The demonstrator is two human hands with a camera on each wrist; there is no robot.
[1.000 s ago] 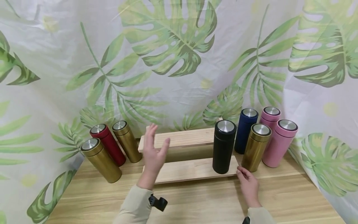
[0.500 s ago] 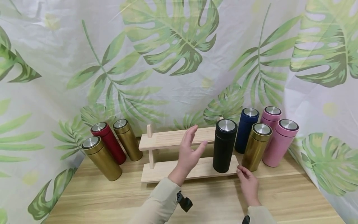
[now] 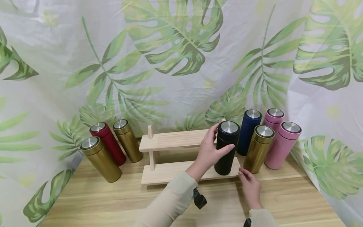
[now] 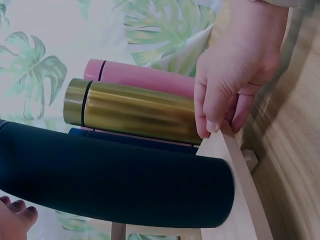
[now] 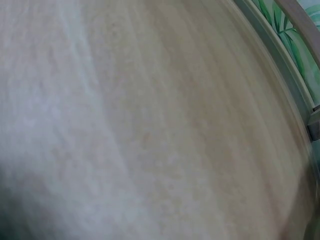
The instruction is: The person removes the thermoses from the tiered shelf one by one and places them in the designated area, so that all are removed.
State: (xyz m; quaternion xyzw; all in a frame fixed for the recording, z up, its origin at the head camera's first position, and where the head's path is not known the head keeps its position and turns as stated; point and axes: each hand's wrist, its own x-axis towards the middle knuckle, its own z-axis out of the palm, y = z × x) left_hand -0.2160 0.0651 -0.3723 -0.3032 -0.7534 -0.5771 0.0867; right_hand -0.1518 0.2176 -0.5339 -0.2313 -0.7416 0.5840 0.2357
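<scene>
A black thermos bottle (image 3: 224, 160) stands upright near the right end of the lower board of a two-tier wooden shelf (image 3: 175, 173). My left hand (image 3: 208, 151) reaches to its upper part, thumb stretched across the front and fingers along the left side. In the left wrist view, fingertips (image 4: 22, 215) show beside the dark bottle (image 4: 120, 175), not wrapped round it. My right hand (image 3: 250, 186) pinches the right end of the lower board between thumb and fingers; the left wrist view shows this right hand (image 4: 235, 70) gripping the board's corner.
Right of the shelf stand a blue bottle (image 3: 249, 132), a gold bottle (image 3: 259, 151) and two pink ones (image 3: 282, 145). On the left are a red bottle (image 3: 109, 143) and two gold ones (image 3: 103, 160). A leaf-print curtain (image 3: 181, 63) hangs behind the wooden table (image 3: 113, 201).
My left hand has moved right, from the shelf's left end across to the black thermos bottle. The right hand has stayed at the lower board's right end.
</scene>
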